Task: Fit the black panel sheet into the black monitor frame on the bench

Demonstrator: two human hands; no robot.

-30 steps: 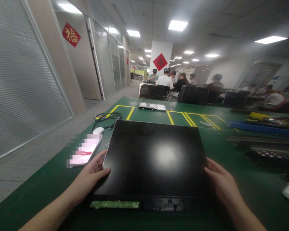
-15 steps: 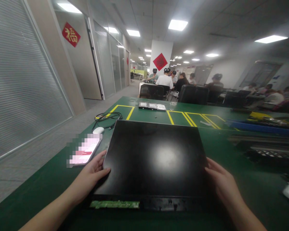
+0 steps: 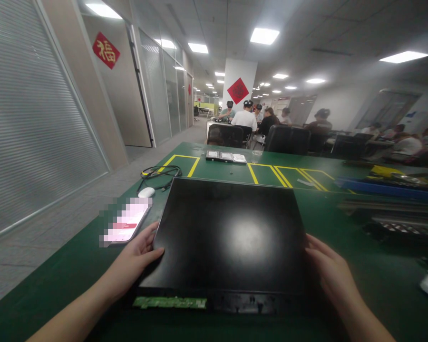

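A dark, glossy LCD panel lies in front of me, face up, with a ceiling light mirrored on it. Along its near edge runs a strip of green circuit board and a black border. My left hand grips the panel's left edge, thumb on top and fingers curled at the side. At the right edge, my right hand holds it the same way; its fingertips are partly hidden. Whether the panel touches the table below cannot be made out.
On the green table, a phone, a white mouse-shaped object and a black cable lie left. Hard drives sit behind the panel. A blue tray stands right. Several people sit farther back.
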